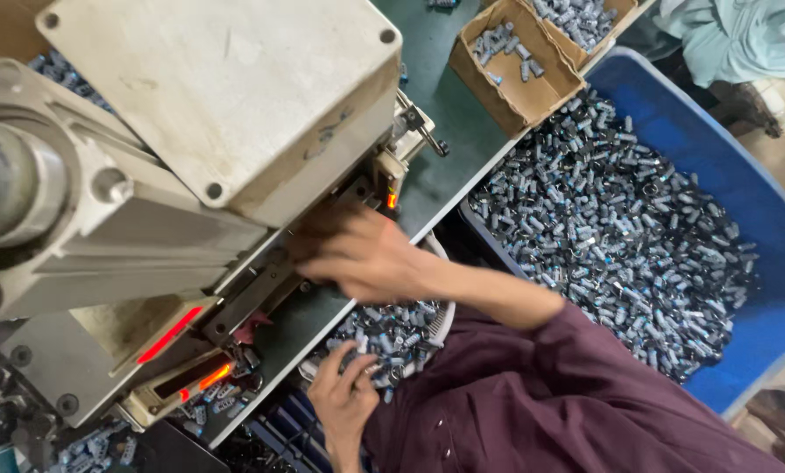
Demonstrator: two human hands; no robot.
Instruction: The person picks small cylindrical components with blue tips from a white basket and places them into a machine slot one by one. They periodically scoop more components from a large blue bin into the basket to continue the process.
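The small metal parts (392,337) sat heaped in a pale basket (445,311) at about 6 o'clock. The left hand (344,394) dug in there, fingers spread on the pile. The right hand (366,258) reached under the grey press (217,105), fingers too blurred to tell. Blue tub (760,219) at 3 o'clock.

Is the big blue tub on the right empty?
No, the blue tub is heaped with small metal cylindrical parts across most of its floor.
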